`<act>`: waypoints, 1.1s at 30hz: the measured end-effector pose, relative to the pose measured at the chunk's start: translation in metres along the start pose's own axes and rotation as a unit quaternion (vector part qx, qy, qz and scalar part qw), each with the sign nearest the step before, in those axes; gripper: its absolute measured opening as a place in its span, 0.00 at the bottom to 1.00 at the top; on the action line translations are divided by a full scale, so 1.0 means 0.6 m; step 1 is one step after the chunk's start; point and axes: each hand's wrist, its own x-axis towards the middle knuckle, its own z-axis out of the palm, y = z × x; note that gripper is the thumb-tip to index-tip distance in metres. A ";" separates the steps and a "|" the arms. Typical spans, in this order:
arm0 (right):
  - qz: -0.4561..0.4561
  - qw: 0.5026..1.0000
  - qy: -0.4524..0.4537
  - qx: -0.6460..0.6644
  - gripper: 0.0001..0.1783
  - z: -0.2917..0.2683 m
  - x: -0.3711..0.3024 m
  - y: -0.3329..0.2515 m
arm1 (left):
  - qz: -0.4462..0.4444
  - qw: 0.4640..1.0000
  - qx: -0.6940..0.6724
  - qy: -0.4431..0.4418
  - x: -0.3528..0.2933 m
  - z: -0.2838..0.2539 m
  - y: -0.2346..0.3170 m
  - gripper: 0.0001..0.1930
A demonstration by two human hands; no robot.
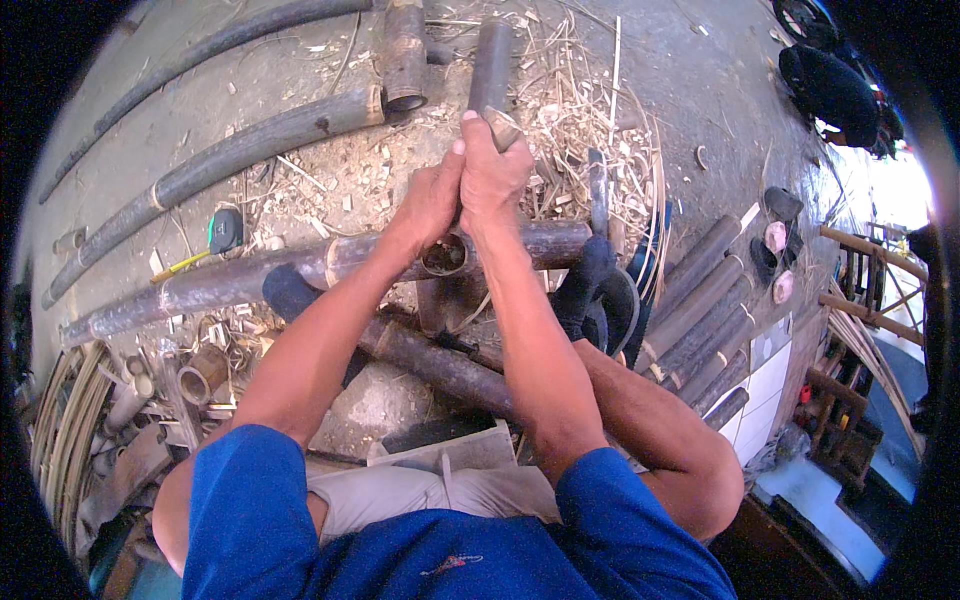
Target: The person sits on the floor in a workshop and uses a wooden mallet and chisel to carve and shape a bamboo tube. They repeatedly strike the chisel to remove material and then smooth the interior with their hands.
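My two hands are close together at the upper middle, arms stretched forward. My right hand point(497, 172) is closed at the near end of a dark bamboo tube point(490, 70), which points away from me and has a pale cut face beside the knuckles. My left hand point(432, 198) is closed against the right one; its fingers are mostly hidden, as is whatever lies inside its grip. Below the hands a long bamboo pole point(265, 272) lies crosswise, with a round opening point(443, 256) just under my wrists. Another bamboo piece point(440, 365) slants beneath it, nearer my lap.
Bamboo poles point(250, 143) and a short upright-looking tube point(404, 60) lie ahead on the floor among shavings point(570, 110). A tape measure point(226, 230) with yellow tape out is at left. Bamboo lengths point(700, 290) are stacked right, split strips point(70, 430) left. A blade-like tool point(598, 190) stands near the pole.
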 end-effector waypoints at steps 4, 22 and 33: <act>-0.004 0.997 -0.072 -0.026 0.11 0.026 -0.010 0.019 | -0.029 0.999 0.012 0.023 -0.005 -0.016 -0.021 0.43; -0.010 0.749 -0.536 -0.389 0.30 0.056 -0.131 0.034 | -0.037 0.793 -0.477 0.377 -0.131 0.083 -0.154 0.23; 0.170 0.907 -0.317 -0.221 0.15 0.029 0.062 0.003 | -0.025 0.960 -0.279 0.028 -0.026 0.027 -0.035 0.44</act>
